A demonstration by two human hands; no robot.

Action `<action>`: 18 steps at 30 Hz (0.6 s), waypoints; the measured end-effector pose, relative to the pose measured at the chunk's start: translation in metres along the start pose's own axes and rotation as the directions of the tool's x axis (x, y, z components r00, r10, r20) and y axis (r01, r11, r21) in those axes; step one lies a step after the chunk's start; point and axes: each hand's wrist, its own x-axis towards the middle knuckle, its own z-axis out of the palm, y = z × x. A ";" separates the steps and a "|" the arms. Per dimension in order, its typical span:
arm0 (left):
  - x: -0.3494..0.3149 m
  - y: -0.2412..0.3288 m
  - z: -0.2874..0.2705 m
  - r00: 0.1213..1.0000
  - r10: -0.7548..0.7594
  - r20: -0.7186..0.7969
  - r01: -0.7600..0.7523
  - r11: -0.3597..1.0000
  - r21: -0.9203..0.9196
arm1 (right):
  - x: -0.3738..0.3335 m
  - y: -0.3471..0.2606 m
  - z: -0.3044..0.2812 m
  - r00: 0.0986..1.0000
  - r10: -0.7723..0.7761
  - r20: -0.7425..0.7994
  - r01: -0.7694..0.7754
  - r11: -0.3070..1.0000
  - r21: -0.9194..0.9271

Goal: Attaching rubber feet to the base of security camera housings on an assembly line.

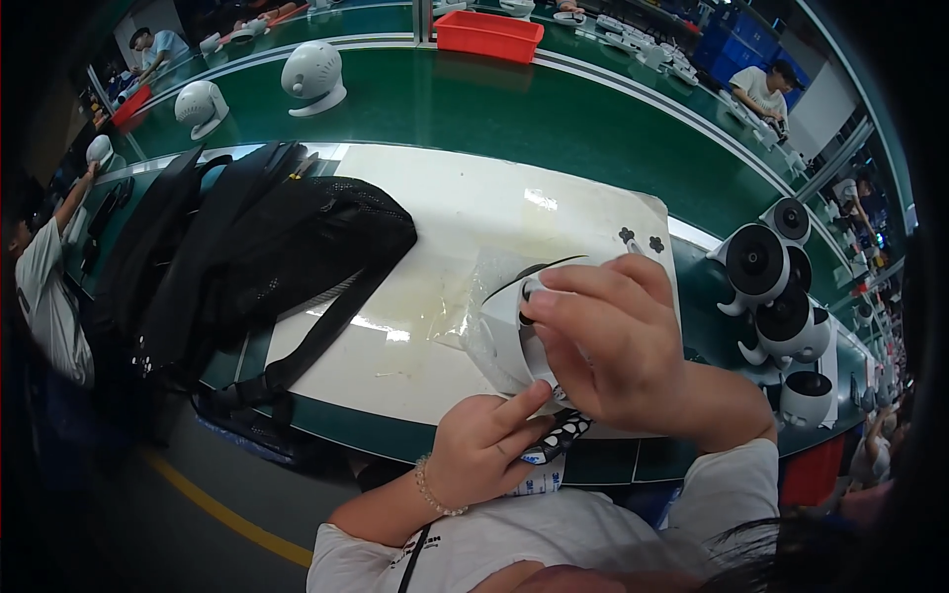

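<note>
Over the near edge of the white mat, a white curved plastic housing (502, 336) with a thin dark curved edge is tilted between my hands. My right hand (618, 341) is closed in a pinch at the housing's upper side, by a small dark round part; the fingertips hide most of what they grip. My left hand (486, 445) curls round the housing's lower end, its index finger pressed against it. A black piece with white spots (565, 435) shows beside the left fingers. Crumpled clear plastic film (457, 321) lies just left of the housing.
The white mat (435, 198) lies on a green bench, with a black bag (287, 232) on the left. Black-and-white fan-like units (756, 262) stand at right. White rounded units (313, 77) and a red bin (489, 37) stand beyond; people work at other benches.
</note>
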 end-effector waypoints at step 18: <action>0.000 -0.002 0.000 0.996 -0.078 -0.042 0.076 0.996 -0.053 | -0.034 -0.019 -0.017 0.913 0.323 0.250 -0.347 0.936 0.056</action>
